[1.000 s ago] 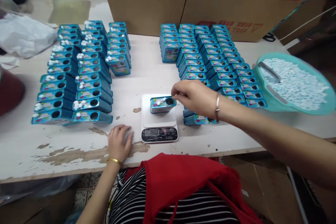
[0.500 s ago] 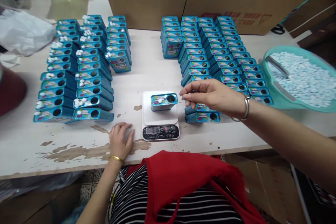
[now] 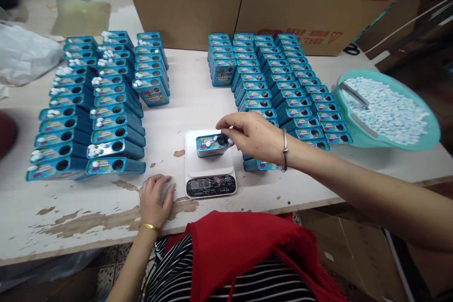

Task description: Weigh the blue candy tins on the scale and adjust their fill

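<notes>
A blue candy tin (image 3: 208,149) stands upright on the white kitchen scale (image 3: 191,165), its round hole at the right of the lid. A couple of small white candies (image 3: 208,144) lie on that lid. My right hand (image 3: 253,134) is over the tin's hole with thumb and forefinger bent together. A white candy (image 3: 230,141) shows at these fingertips. Left of the scale, my left hand (image 3: 155,198) rests on the table, fingers stretched out and thumb apart, holding nothing. The scale's display reads about 151.6.
Rows of blue tins (image 3: 116,165) with white candies on their lids stand at left. More rows of tins (image 3: 292,103) stand at right, partly behind my right hand. A turquoise basin (image 3: 385,139) holds many pale candies and a metal scoop (image 3: 354,94). Cardboard boxes (image 3: 191,9) stand behind.
My right hand has moved left from beside the scale to over the tin's hole. My left hand stays on the table. The whole view has shifted slightly.
</notes>
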`<action>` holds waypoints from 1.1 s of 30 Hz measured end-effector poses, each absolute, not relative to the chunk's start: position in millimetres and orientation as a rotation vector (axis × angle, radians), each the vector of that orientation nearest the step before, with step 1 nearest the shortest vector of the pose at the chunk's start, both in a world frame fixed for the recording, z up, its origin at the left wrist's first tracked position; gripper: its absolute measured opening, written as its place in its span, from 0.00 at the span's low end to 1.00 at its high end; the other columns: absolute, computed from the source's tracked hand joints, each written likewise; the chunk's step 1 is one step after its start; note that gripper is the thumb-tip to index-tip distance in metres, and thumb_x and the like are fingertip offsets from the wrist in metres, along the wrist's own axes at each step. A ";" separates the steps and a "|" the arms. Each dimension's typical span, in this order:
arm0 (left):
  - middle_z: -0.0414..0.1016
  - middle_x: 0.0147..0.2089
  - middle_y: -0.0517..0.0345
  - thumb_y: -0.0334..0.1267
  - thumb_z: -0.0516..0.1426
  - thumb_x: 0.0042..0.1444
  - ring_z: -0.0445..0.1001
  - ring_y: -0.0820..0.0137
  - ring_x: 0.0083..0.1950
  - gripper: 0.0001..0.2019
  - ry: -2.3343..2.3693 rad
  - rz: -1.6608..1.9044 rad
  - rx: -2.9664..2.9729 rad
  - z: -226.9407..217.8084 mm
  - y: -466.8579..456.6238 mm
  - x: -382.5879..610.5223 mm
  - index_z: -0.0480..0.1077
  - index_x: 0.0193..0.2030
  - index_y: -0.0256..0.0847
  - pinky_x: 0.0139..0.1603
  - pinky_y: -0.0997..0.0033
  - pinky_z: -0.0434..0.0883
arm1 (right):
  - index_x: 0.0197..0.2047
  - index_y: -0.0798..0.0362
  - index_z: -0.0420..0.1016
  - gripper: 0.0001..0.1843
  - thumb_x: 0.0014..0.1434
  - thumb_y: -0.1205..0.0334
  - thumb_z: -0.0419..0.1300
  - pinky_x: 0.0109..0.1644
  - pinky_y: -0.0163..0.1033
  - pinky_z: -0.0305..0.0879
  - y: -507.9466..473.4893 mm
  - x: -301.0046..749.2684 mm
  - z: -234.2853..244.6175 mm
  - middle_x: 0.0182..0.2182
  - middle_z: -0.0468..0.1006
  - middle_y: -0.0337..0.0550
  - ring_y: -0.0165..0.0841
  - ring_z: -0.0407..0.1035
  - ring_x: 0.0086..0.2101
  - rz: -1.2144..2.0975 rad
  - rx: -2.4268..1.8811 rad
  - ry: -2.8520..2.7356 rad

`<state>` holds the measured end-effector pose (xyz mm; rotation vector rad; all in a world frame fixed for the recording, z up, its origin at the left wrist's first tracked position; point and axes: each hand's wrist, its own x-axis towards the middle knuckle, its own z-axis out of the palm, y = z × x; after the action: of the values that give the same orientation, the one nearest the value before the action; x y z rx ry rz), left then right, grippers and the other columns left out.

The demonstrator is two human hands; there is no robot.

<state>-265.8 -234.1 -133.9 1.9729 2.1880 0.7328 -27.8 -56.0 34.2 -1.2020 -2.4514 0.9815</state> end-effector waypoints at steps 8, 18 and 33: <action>0.70 0.42 0.51 0.41 0.53 0.60 0.68 0.63 0.47 0.11 2.182 0.742 1.990 -132.0 -233.4 -264.5 0.70 0.44 0.39 0.47 0.62 0.64 | 0.40 0.60 0.76 0.11 0.61 0.72 0.52 0.39 0.33 0.62 -56.0 -28.2 34.1 0.33 0.77 0.45 0.29 0.69 0.33 0.884 -1.114 -2.464; 0.71 0.43 0.50 0.39 0.49 0.62 0.68 0.64 0.47 0.11 2.152 0.822 1.896 -131.4 -237.1 -262.4 0.69 0.46 0.39 0.49 0.61 0.64 | 0.39 0.57 0.76 0.10 0.62 0.62 0.55 0.37 0.36 0.64 -75.6 15.0 41.2 0.32 0.77 0.44 0.30 0.69 0.33 1.001 -1.092 -2.276; 0.70 0.34 0.55 0.36 0.51 0.62 0.68 0.69 0.38 0.06 2.015 0.895 2.043 -105.3 -194.0 -255.7 0.68 0.37 0.38 0.40 0.68 0.66 | 0.44 0.52 0.76 0.17 0.59 0.50 0.58 0.35 0.37 0.67 -116.2 83.6 35.2 0.30 0.76 0.41 0.31 0.70 0.32 1.035 -1.418 -1.924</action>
<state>-255.7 -194.0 -105.3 2.0428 2.0154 0.8950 83.6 -116.2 35.2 -1.4179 -1.9237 1.0346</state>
